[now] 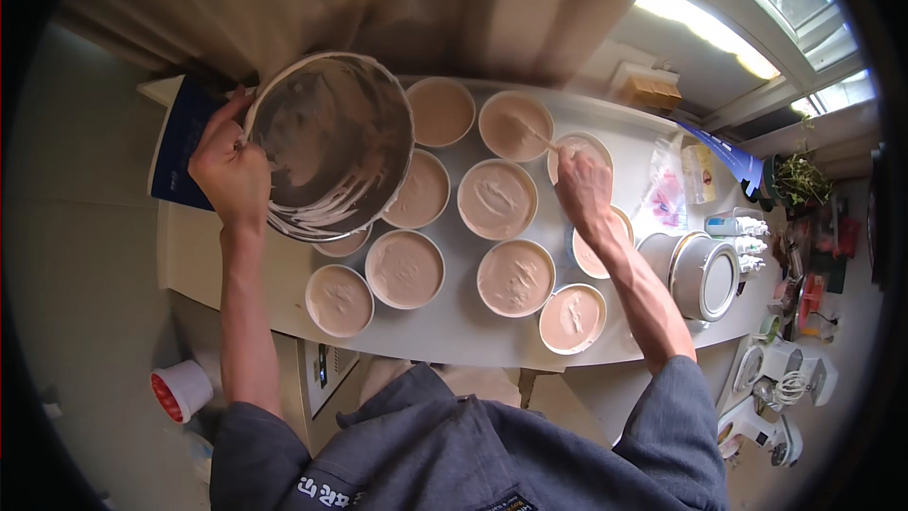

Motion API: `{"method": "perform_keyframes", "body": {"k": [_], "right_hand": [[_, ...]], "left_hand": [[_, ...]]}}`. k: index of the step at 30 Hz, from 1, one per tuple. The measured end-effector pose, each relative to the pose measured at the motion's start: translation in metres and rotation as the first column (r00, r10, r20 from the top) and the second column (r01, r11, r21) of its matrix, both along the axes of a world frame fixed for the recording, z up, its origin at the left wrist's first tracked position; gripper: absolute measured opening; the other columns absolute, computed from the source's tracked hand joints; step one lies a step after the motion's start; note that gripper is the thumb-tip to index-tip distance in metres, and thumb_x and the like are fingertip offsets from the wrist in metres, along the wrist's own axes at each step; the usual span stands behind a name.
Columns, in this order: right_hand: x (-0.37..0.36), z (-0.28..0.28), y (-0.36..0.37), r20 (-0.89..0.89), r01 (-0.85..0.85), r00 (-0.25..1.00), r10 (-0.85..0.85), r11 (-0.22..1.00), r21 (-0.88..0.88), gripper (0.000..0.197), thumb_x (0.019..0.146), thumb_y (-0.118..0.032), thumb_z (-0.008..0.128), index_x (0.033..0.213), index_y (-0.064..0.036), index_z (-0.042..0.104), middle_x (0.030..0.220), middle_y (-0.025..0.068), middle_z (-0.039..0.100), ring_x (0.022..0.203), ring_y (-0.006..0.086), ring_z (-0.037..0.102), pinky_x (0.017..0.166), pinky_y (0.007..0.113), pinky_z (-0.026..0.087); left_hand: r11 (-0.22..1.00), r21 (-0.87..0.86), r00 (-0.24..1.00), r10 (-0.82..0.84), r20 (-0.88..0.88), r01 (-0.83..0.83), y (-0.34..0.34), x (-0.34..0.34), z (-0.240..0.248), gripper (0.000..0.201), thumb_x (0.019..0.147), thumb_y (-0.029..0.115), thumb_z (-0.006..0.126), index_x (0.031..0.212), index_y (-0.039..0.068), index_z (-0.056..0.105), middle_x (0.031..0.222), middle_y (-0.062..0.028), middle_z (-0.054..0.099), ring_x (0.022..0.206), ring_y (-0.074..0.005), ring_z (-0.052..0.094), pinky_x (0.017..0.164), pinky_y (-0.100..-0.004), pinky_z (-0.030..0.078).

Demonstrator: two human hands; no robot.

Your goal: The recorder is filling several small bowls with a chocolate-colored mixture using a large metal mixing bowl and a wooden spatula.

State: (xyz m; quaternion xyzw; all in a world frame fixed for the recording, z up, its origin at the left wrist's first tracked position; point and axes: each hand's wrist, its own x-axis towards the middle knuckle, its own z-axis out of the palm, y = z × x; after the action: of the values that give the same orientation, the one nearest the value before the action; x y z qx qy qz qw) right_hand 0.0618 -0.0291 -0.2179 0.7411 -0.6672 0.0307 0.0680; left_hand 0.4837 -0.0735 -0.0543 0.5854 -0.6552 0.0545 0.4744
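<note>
My left hand is closed on the rim of a large metal mixing bowl, held tipped over the left pans with its inside showing. Pale pink batter streaks cling to its wall. In my right hand is a thin pale stick, its tip in the batter of a round cake pan at the back. Several more round pans of the same batter cover the table, some with rough, swirled tops like the middle pan. A back-left pan looks smoother. The bowl partly hides one pan.
Upside-down metal pans are stacked on the right of the white table, beside white-capped bottles. A blue package lies at the left end. Plant and stand mixer are far right; a bucket is lower left.
</note>
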Motion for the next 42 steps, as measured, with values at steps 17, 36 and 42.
{"method": "perform_keyframes", "body": {"k": [17,36,42], "right_hand": [[0.035,0.046,-0.026,-0.269,-0.203,0.930,0.252,0.959,0.198,0.013,0.089,-0.008,0.060,0.091,-0.0017,0.070,0.075,0.0156,0.070,0.069,0.0304,0.072,0.059,0.042,0.057],[0.032,0.057,-0.045,-0.241,-0.268,0.924,0.298,0.952,0.151,0.006,0.081,-0.010,0.068,0.083,-0.0046,0.071,0.073,0.0157,0.071,0.069,0.0309,0.072,0.058,0.042,0.056],[0.023,0.062,-0.052,-0.339,-0.148,0.915,0.221,0.962,0.228,0.013,0.086,-0.010,0.061,0.083,-0.0084,0.074,0.078,0.0145,0.073,0.073,0.0276,0.074,0.061,0.040,0.057]], "left_hand": [[0.997,-0.005,0.997,0.079,0.018,-0.079,0.010,0.045,-0.011,0.011,0.069,-0.016,0.045,0.064,-0.008,0.050,0.110,-0.0150,0.076,0.103,-0.0254,0.074,0.081,-0.0276,0.053],[0.991,0.049,0.988,0.130,-0.081,-0.126,0.035,0.065,0.000,0.011,0.073,-0.015,0.051,0.069,-0.010,0.061,0.109,-0.0149,0.076,0.113,-0.0258,0.071,0.087,-0.0288,0.052],[0.991,0.058,0.991,0.120,-0.053,-0.117,0.041,0.064,0.003,0.021,0.074,-0.015,0.052,0.081,-0.009,0.072,0.114,-0.0156,0.075,0.115,-0.0249,0.070,0.092,-0.0283,0.050]]}}
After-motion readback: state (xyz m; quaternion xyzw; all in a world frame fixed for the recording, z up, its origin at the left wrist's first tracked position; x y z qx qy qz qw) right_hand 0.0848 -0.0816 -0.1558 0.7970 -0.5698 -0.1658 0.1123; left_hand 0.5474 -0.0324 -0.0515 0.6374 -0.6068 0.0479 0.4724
